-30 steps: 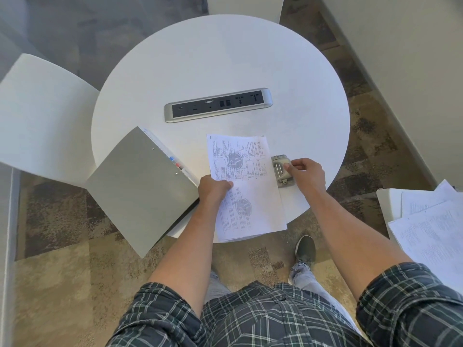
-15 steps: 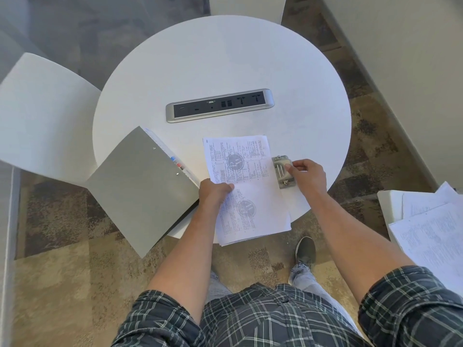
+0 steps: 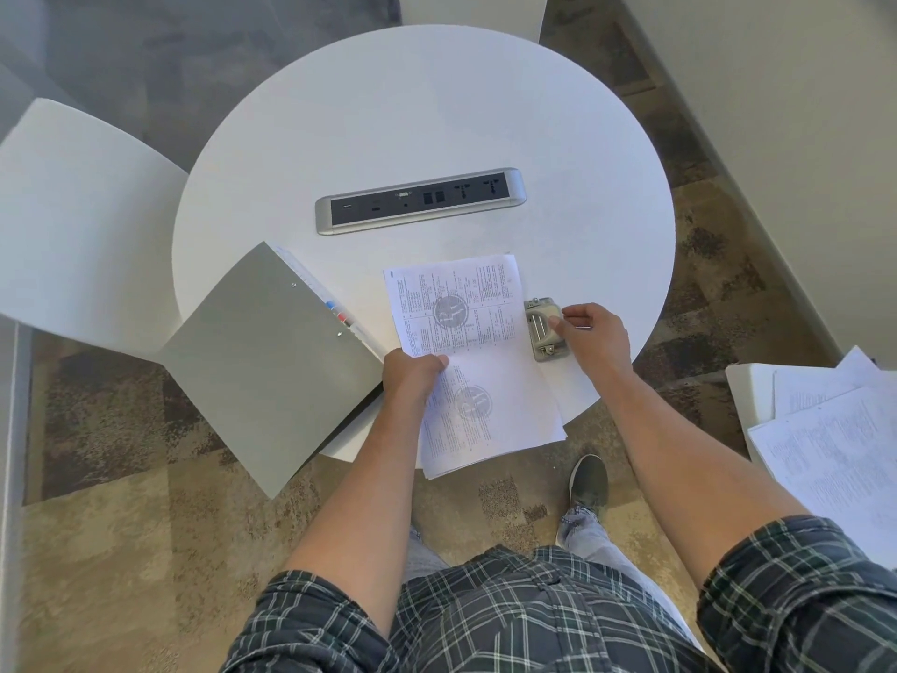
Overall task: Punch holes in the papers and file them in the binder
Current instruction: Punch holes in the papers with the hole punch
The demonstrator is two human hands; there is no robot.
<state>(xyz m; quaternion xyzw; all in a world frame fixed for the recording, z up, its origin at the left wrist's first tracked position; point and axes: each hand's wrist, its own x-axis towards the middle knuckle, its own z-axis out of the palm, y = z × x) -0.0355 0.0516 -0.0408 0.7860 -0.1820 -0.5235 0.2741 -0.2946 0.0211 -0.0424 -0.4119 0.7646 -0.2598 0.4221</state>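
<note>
A thin stack of printed papers (image 3: 478, 361) lies on the near part of the round white table (image 3: 422, 114), its lower end hanging over the edge. My left hand (image 3: 412, 376) pinches the stack's left edge. A small metal hole punch (image 3: 542, 328) sits against the stack's right edge, and my right hand (image 3: 589, 332) grips it from the right with thumb on top. A grey binder (image 3: 267, 366) lies to the left with its cover swung open past the table edge; coloured tabs show along its spine.
A silver power and socket strip (image 3: 421, 200) is set in the table's middle. A white chair (image 3: 73, 221) stands at the left. More loose printed sheets (image 3: 835, 429) lie on a white surface at the right. My shoe (image 3: 588, 483) is on the carpet below the table edge.
The stack's top end has swung a little to the left under my left hand. My right hand stays on the hole punch.
</note>
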